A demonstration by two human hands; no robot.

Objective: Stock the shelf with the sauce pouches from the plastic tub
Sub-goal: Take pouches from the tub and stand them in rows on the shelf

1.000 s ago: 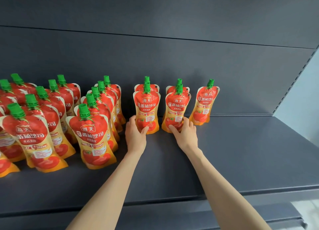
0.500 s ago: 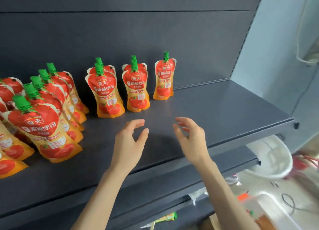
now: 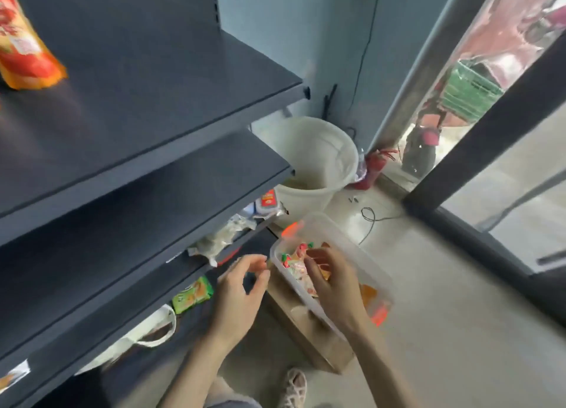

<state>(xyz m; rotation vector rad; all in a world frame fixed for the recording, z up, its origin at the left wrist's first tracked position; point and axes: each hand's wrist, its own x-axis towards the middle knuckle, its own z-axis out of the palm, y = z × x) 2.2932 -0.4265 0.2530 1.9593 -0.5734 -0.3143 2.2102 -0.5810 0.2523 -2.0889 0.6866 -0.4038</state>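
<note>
The clear plastic tub [image 3: 352, 242] (orange latches at both ends) sits on a cardboard box [image 3: 309, 331] on the floor, just off the right end of the shelving. Inside it, against its left wall, lie the sauce pouches [image 3: 295, 262]. They are red and orange with green caps, and are too blurred and heaped to count. The right hand [image 3: 333, 282] reaches down into the tub with its fingers bent over the pouches. The blur hides whether it grips one or only hovers on them. The left hand [image 3: 239, 288] hangs just outside the tub's left wall, fingers loosely curled, thumb and forefinger apart, holding nothing.

At the top left a single pouch [image 3: 24, 49] stands upright on the top shelf [image 3: 159, 80], well back from its front edge and far from its right end. Only its lower part is in frame.

Lower down, crumpled clear wrappers [image 3: 220, 239] lie at the right end of a lower shelf. A green snack packet [image 3: 193, 294] lies near the front edge of the shelf under that, and a white bag [image 3: 153, 331] with a loop handle lies to its left.

A white bucket [image 3: 318, 159] stands on the floor behind the tub, near the wall. A red fire extinguisher [image 3: 372, 169] stands just beside the bucket on its right. A thin black cable [image 3: 370, 221] loops on the floor near the tub's far end. A foot in a woven shoe [image 3: 295, 386] shows at the bottom edge.
</note>
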